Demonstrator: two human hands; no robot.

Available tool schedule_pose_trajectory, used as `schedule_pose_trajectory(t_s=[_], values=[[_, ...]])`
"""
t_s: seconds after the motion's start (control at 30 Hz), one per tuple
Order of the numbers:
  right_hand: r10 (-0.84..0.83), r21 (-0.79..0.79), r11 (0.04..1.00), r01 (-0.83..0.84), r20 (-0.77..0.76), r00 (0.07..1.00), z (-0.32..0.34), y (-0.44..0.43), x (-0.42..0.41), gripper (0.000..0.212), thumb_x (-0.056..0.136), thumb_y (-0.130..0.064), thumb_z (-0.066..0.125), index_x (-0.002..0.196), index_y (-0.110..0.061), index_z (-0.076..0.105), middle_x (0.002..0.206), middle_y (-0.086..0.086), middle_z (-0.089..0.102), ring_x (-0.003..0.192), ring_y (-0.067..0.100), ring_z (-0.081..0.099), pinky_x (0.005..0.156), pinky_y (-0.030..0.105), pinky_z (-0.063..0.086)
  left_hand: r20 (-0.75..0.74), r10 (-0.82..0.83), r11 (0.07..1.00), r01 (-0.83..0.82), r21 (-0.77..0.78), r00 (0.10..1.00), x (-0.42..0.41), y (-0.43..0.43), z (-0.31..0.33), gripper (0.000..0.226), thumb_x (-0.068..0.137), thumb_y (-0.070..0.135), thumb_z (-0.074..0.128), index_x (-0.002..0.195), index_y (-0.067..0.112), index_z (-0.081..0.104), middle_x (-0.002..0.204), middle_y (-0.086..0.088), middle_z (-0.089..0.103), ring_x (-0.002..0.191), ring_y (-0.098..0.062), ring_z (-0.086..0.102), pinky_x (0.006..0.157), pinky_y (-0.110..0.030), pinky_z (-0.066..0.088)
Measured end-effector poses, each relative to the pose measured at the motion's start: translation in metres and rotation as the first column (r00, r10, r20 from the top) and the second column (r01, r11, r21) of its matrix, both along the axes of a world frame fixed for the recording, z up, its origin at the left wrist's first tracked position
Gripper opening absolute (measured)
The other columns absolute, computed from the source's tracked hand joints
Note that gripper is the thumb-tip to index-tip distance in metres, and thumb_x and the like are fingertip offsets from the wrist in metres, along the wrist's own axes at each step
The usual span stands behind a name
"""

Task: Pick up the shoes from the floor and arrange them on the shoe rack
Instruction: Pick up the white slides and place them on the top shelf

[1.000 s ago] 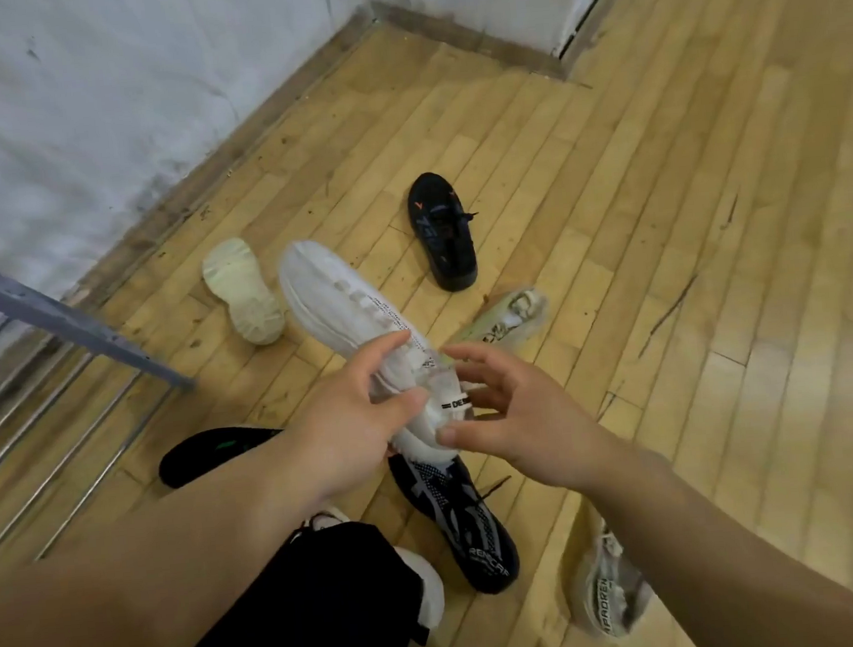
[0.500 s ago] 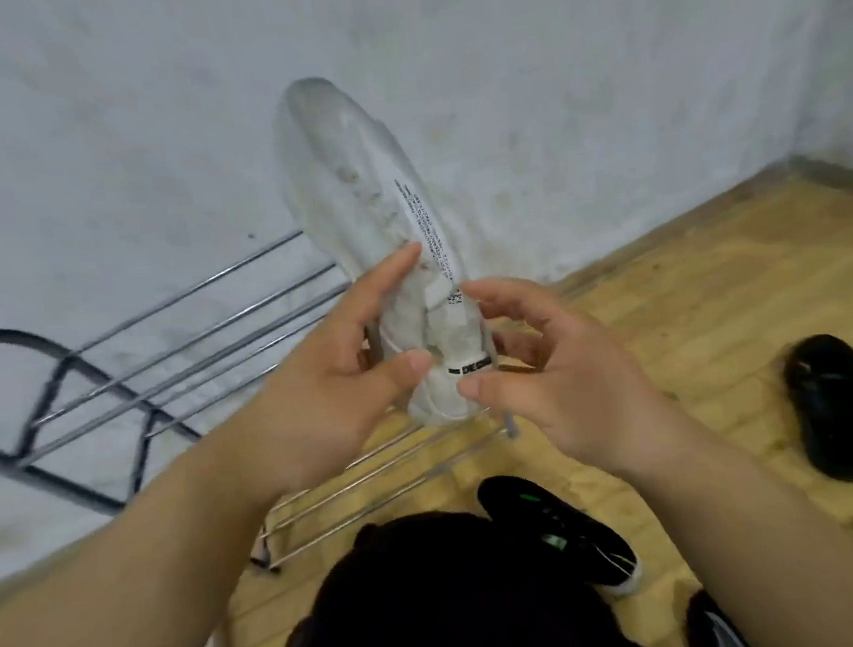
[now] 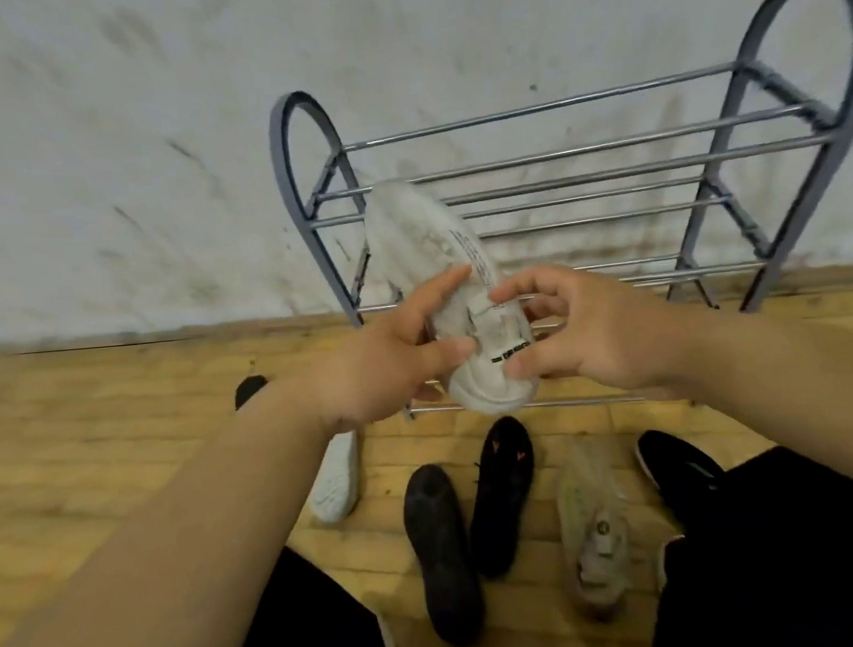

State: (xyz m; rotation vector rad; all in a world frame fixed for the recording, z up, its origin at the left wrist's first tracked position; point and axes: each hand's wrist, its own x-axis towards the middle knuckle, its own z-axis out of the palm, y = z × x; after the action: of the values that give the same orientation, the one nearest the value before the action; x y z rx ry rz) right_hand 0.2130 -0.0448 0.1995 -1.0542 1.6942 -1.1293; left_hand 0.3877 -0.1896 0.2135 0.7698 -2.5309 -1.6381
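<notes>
I hold a white sneaker (image 3: 422,236) in the air by its heel end, toe pointing up and away toward the shoe rack (image 3: 579,150). My left hand (image 3: 386,357) grips its left side and my right hand (image 3: 575,336) pinches the heel on the right. The grey metal rack stands against the wall just beyond the shoe, and its bars that I can see carry no shoes. On the floor below lie a white shoe sole-up (image 3: 337,478), two black shoes (image 3: 442,554) (image 3: 503,492), a beige sneaker (image 3: 594,530) and another black shoe (image 3: 680,471).
A scuffed white wall (image 3: 140,142) rises behind the rack above a wooden floor (image 3: 88,430). A small black object (image 3: 250,390) shows past my left wrist. My dark-trousered legs (image 3: 795,549) fill the bottom corners.
My view has swung left to face the rack squarely, and the rack's right end has come into sight. The white sneaker stays in both hands and has moved in front of the rack's left part.
</notes>
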Motion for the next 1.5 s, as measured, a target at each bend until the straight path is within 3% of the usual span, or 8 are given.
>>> schedule_pose_trajectory(t_s=[0.17, 0.3, 0.43, 0.63, 0.83, 1.03, 1.27, 1.5], values=[[0.027, -0.079, 0.997, -0.022, 0.067, 0.997, 0.002, -0.044, 0.032, 0.066, 0.072, 0.004, 0.085, 0.122, -0.032, 0.062, 0.119, -0.008, 0.065, 0.104, 0.015, 0.07, 0.087, 0.034, 0.06, 0.038, 0.042, 0.999, -0.041, -0.024, 0.998, 0.035, -0.033, 0.02, 0.069, 0.103, 0.019, 0.06, 0.157, 0.046, 0.026, 0.132, 0.009, 0.066, 0.113, -0.018, 0.067, 0.089, -0.038, 0.06], [0.057, -0.118, 0.992, -0.051, 0.052, 0.997, -0.003, -0.075, 0.06, 0.065, 0.072, 0.002, 0.087, 0.117, -0.037, 0.064, 0.124, -0.006, 0.062, 0.103, 0.014, 0.07, 0.079, 0.03, 0.061, 0.055, 0.018, 0.994, -0.012, -0.11, 0.998, 0.072, -0.064, 0.032, 0.07, 0.101, 0.022, 0.064, 0.154, 0.052, 0.029, 0.138, 0.025, 0.056, 0.119, -0.012, 0.063, 0.092, -0.041, 0.059], [0.204, -0.076, 0.973, -0.216, -0.136, 0.969, -0.02, -0.11, 0.088, 0.065, 0.074, -0.01, 0.089, 0.117, -0.049, 0.06, 0.126, -0.013, 0.058, 0.092, 0.018, 0.073, 0.08, 0.044, 0.063, -0.001, -0.023, 0.995, 0.023, 0.094, 1.0, 0.137, -0.103, 0.012, 0.063, 0.093, 0.023, 0.069, 0.149, 0.043, 0.048, 0.139, 0.01, 0.064, 0.126, -0.015, 0.061, 0.096, -0.04, 0.052], [0.437, 0.232, 0.898, -0.375, -0.356, 0.826, -0.107, -0.171, 0.119, 0.065, 0.075, -0.023, 0.086, 0.128, -0.046, 0.056, 0.111, -0.022, 0.056, 0.079, 0.001, 0.058, 0.07, 0.021, 0.05, 0.073, 0.238, 0.925, -0.249, 0.286, 0.968, 0.196, -0.132, -0.121, 0.046, 0.098, 0.002, 0.063, 0.123, 0.038, 0.073, 0.136, 0.015, 0.066, 0.121, -0.016, 0.063, 0.097, -0.036, 0.05], [0.396, 0.504, 0.832, -0.232, -0.247, 0.884, -0.275, -0.191, 0.123, 0.071, 0.073, -0.025, 0.085, 0.136, -0.041, 0.055, 0.136, -0.009, 0.059, 0.116, 0.011, 0.057, 0.093, 0.025, 0.049, 0.351, 0.436, 0.898, -0.426, -0.11, 0.829, 0.178, -0.167, -0.298, 0.042, 0.095, 0.029, 0.066, 0.136, 0.036, 0.058, 0.148, 0.005, 0.052, 0.129, -0.018, 0.054, 0.096, -0.031, 0.046], [0.125, 0.606, 0.793, -0.054, -0.075, 0.989, -0.359, -0.164, 0.108, 0.073, 0.076, -0.018, 0.085, 0.141, -0.032, 0.054, 0.124, -0.007, 0.062, 0.103, 0.009, 0.057, 0.075, 0.019, 0.048, 0.554, 0.332, 0.919, -0.128, -0.373, 0.764, 0.152, -0.178, -0.408, 0.075, 0.093, 0.052, 0.062, 0.157, 0.041, 0.024, 0.159, -0.001, 0.032, 0.139, -0.033, 0.036, 0.115, -0.045, 0.034], [0.1, 0.6, 0.797, -0.067, -0.021, 0.995, -0.365, -0.163, 0.099, 0.069, 0.075, -0.018, 0.088, 0.135, -0.036, 0.058, 0.107, -0.02, 0.059, 0.098, 0.003, 0.06, 0.072, 0.016, 0.046, 0.55, 0.398, 0.82, -0.016, -0.572, 0.734, 0.157, -0.182, -0.413, 0.085, 0.1, 0.021, 0.05, 0.152, 0.059, -0.005, 0.147, -0.005, 0.032, 0.114, -0.033, 0.042, 0.099, -0.045, 0.041], [0.048, 0.568, 0.819, -0.085, 0.08, 0.996, -0.356, -0.168, 0.111, 0.074, 0.075, -0.022, 0.088, 0.137, -0.043, 0.054, 0.116, -0.011, 0.06, 0.1, 0.014, 0.067, 0.083, 0.037, 0.062, 0.373, 0.593, 0.8, -0.574, -0.173, 0.714, 0.201, -0.192, -0.399, 0.079, 0.098, 0.003, 0.038, 0.157, 0.052, 0.019, 0.141, 0.008, 0.042, 0.084, -0.012, 0.059, 0.075, -0.039, 0.056]])
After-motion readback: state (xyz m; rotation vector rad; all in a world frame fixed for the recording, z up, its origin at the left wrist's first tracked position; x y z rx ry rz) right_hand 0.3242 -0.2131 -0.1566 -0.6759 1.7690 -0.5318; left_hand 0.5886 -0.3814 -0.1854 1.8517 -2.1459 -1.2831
